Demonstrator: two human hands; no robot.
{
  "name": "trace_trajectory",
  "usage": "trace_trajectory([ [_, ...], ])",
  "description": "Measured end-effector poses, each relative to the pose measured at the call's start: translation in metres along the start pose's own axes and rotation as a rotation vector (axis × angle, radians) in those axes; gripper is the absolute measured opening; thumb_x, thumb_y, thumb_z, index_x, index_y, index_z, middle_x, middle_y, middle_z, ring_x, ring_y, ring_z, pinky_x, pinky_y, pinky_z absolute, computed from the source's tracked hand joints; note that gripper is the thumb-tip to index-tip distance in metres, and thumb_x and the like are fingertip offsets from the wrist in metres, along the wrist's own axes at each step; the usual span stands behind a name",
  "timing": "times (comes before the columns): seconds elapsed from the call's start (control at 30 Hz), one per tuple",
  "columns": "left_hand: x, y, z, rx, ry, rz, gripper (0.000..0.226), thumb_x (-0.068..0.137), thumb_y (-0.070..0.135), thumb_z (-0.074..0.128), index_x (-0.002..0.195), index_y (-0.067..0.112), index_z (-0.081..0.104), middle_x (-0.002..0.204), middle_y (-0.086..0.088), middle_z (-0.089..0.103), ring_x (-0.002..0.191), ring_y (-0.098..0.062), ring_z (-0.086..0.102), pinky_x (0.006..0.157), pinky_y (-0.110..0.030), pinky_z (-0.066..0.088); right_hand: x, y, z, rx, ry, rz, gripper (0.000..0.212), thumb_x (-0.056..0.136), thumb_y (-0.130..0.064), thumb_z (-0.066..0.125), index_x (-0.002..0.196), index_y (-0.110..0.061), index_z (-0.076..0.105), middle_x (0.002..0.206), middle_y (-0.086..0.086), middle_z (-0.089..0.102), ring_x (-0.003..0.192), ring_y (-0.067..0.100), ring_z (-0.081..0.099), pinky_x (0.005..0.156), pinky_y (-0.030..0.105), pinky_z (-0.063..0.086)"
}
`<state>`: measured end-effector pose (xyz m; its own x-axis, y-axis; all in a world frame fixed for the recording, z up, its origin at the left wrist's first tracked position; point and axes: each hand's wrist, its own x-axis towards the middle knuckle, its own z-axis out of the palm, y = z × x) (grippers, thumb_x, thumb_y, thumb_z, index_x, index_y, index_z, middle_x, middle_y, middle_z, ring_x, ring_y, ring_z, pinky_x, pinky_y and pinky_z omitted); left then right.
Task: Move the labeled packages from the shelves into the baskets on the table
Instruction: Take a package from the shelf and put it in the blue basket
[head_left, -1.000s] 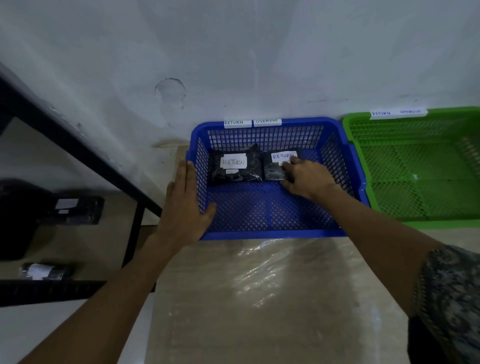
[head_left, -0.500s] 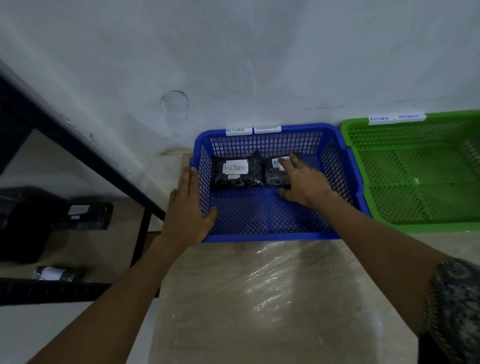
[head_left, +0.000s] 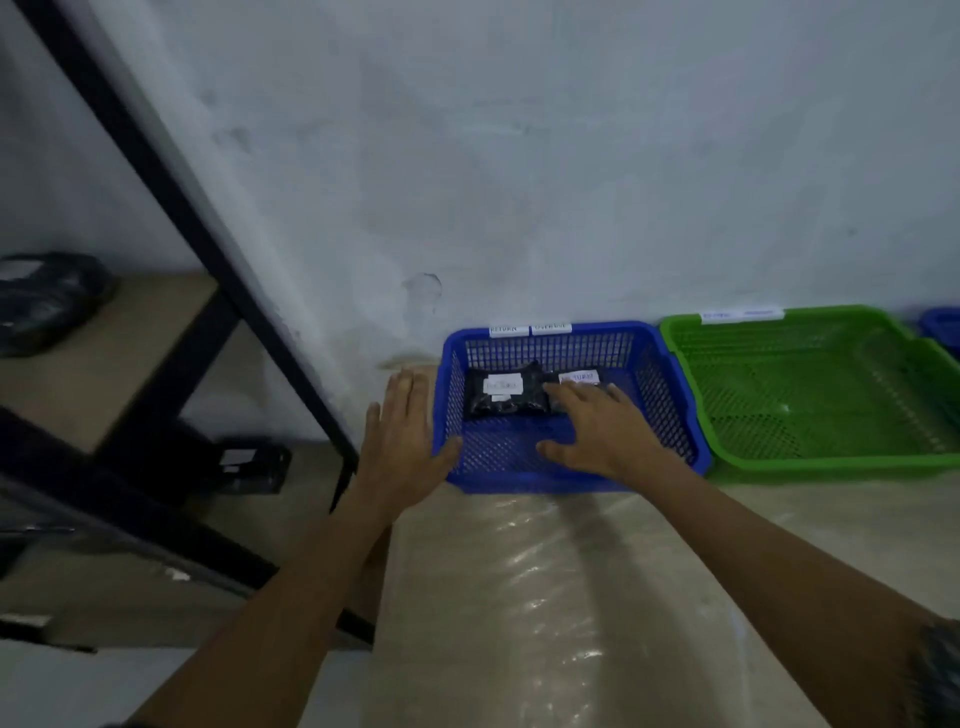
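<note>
A blue basket (head_left: 670, 395) stands on the table against the wall. Inside it lie two black packages with white labels: one (head_left: 501, 397) at the back left, the other (head_left: 579, 376) beside it on the right. My right hand (head_left: 605, 434) is flat inside the basket, fingers spread, its fingertips over the near edge of the right package. My left hand (head_left: 400, 441) rests open against the basket's outer left wall, thumb at its front corner. A green basket (head_left: 810, 462) sits empty to the right.
A black-framed shelf unit (head_left: 171, 358) stands to the left with dark packages (head_left: 47, 301) on an upper board and another (head_left: 249, 467) lower down. A second blue basket's corner (head_left: 943, 327) shows far right. The table (head_left: 545, 597) has a shiny plastic cover.
My view has tilted up and back. My right hand has slid back off the right package's label, toward me. My left hand stays at the basket's side.
</note>
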<state>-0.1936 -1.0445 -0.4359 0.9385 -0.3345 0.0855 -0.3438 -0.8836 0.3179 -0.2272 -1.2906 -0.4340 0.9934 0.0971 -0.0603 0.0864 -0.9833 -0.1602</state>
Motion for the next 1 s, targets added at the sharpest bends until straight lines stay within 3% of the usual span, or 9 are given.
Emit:
trace_trajectory([
  [0.2,-0.09,-0.005,-0.081,-0.057,0.129,0.036,0.091,0.081,0.053,0.04,0.152,0.008,0.005,0.161,-0.007,0.002,0.148,-0.02,0.001,0.119,-0.047,0.011,-0.079,-0.081,-0.055,-0.072,0.111,-0.007,0.079,0.087,-0.061,0.048,0.151,-0.024,0.018,0.158,0.002,0.018,0.145,0.018,0.02,0.116,0.043,0.015],
  [0.33,-0.165,-0.023,-0.138,-0.084,0.202,0.094,0.088,0.09,0.043,0.056,0.152,0.01,0.004,0.161,-0.005,0.002,0.148,-0.017,0.001,0.12,-0.044,0.012,-0.137,-0.149,-0.091,-0.088,0.174,-0.024,0.079,0.088,-0.059,0.048,0.151,-0.024,0.018,0.158,0.001,0.018,0.145,0.017,0.019,0.115,0.04,0.016],
  [0.43,-0.217,-0.034,-0.185,-0.064,0.245,0.118,0.086,0.091,0.044,0.054,0.153,0.011,0.004,0.161,-0.001,0.001,0.148,-0.015,0.0,0.121,-0.036,0.002,-0.177,-0.204,-0.119,-0.113,0.215,-0.078,0.079,0.087,-0.06,0.049,0.15,-0.025,0.017,0.158,0.0,0.019,0.144,0.016,0.02,0.114,0.037,0.018],
  [0.53,-0.259,-0.042,-0.237,-0.057,0.306,0.12,0.088,0.083,0.055,0.042,0.153,0.013,0.009,0.161,-0.001,0.005,0.148,-0.015,0.002,0.121,-0.045,0.012,-0.205,-0.254,-0.152,-0.134,0.249,-0.13,0.079,0.087,-0.06,0.048,0.151,-0.025,0.015,0.158,0.001,0.018,0.144,0.018,0.021,0.115,0.037,0.018],
  [0.63,-0.299,-0.053,-0.284,-0.033,0.402,0.126,0.082,0.09,0.047,0.051,0.153,0.014,0.01,0.161,-0.001,0.005,0.148,-0.014,0.0,0.121,-0.039,0.011,-0.229,-0.299,-0.182,-0.119,0.289,-0.207,0.079,0.088,-0.06,0.045,0.151,-0.025,0.012,0.159,0.001,0.014,0.145,0.018,0.018,0.117,0.038,0.017],
  [0.7,-0.325,-0.063,-0.307,-0.006,0.468,0.116,0.082,0.092,0.042,0.055,0.153,0.015,0.008,0.161,0.0,0.003,0.148,-0.012,-0.003,0.121,-0.035,0.009,-0.243,-0.327,-0.191,-0.119,0.313,-0.25,0.08,0.087,-0.064,0.038,0.152,-0.026,0.011,0.159,0.0,0.013,0.145,0.017,0.017,0.117,0.037,0.016],
  [0.83,-0.374,-0.084,-0.343,0.042,0.549,0.062,0.081,0.091,0.049,0.05,0.153,0.017,0.01,0.159,0.007,0.0,0.144,-0.004,-0.007,0.121,-0.032,0.01,-0.265,-0.379,-0.199,-0.106,0.38,-0.328,0.098,0.066,-0.074,0.009,0.151,-0.027,0.011,0.159,-0.001,0.014,0.145,0.015,0.018,0.117,0.036,0.014],
  [1.0,-0.416,-0.112,-0.386,0.092,0.592,0.041,0.08,0.091,0.047,0.053,0.153,0.021,0.009,0.16,0.007,0.002,0.138,0.002,-0.009,0.12,-0.031,0.009,-0.29,-0.438,-0.209,-0.061,0.414,-0.383,0.085,0.079,-0.07,0.028,0.151,-0.028,0.01,0.159,-0.001,0.016,0.145,0.014,0.019,0.117,0.033,0.014],
])
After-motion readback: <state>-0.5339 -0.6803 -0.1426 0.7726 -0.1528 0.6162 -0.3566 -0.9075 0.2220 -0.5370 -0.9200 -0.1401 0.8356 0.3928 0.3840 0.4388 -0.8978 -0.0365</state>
